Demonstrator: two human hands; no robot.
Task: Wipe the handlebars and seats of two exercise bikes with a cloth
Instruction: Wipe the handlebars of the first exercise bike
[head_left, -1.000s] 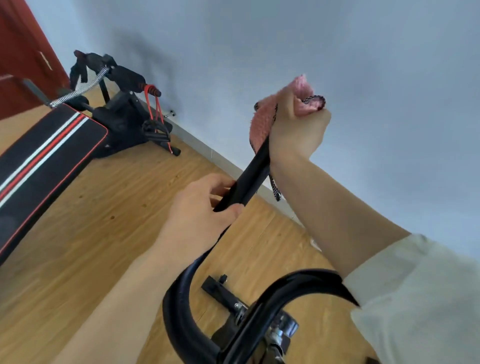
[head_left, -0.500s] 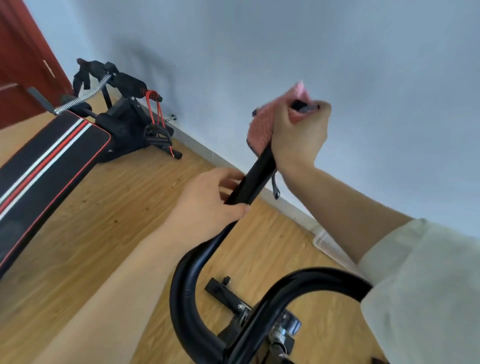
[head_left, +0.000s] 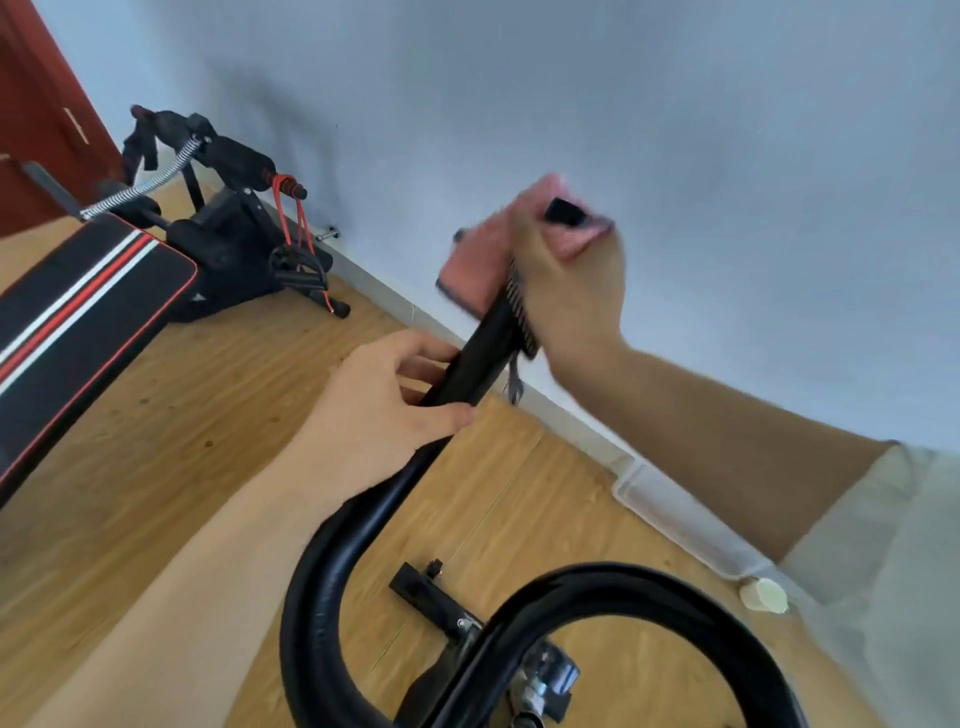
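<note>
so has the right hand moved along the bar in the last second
Yes. The right hand with the cloth slid down the bar; its tip, once covered, now pokes out above.

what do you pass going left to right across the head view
door → striped bench → left hand gripping the handlebar → right hand gripping the cloth → sleeve

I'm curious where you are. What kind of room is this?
Probably a home workout room: a striped sit-up bench on a wooden floor, and an exercise bike's black handlebar gripped with a pink cloth.
</note>
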